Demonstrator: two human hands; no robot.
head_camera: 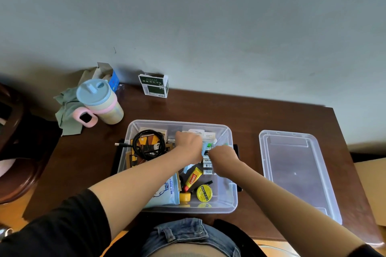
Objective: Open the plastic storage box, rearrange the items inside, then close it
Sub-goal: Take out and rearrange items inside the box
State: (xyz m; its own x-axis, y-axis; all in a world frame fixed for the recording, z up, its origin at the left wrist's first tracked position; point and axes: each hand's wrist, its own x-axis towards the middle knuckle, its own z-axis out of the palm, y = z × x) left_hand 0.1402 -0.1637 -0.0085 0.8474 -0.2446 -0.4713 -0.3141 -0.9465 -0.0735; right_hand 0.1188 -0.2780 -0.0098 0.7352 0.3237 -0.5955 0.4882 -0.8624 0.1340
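Observation:
The clear plastic storage box [231, 194] stands open on the dark wooden table, its lid [296, 173] lying flat to the right. Inside lie a coiled black cable [147, 144], a wet wipes pack [167, 191], a yellow-red tube [193, 178], a yellow tape roll [203, 193] and small white boxes [207, 166]. Both hands reach into the far middle of the box. My left hand [188, 145] and my right hand [222, 155] meet around a small light-blue item [205, 148]. Their fingers are curled and mostly hidden.
A pastel tumbler with a blue lid [100, 101] and a grey-green cloth [66, 112] sit at the table's back left. A green-and-white carton [154, 85] stands against the wall. A dark chair [14, 142] is at left, a cardboard piece [373, 190] at right.

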